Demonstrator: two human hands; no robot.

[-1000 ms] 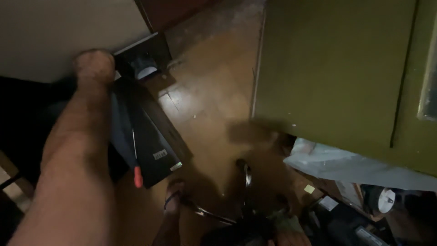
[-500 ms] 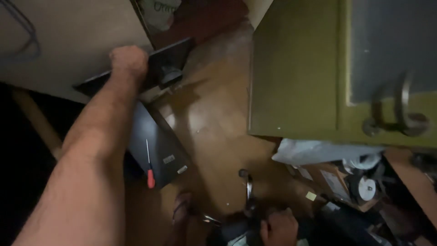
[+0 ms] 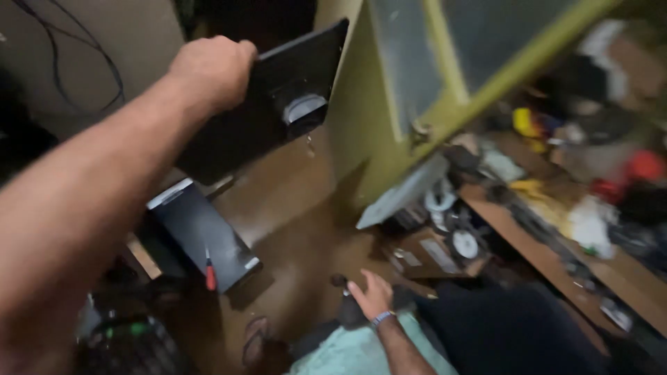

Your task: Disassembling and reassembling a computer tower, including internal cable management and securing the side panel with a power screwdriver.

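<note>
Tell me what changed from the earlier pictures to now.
The left hand, gripping the black flat panel throughout, has lifted it from beside the dark computer case up to head height, tilted. The view swung up and right, revealing cluttered shelves. The right hand now shows low down, open, touching a dark object. Unchanged: the red-handled screwdriver lies on the case on the brown floor.
</note>
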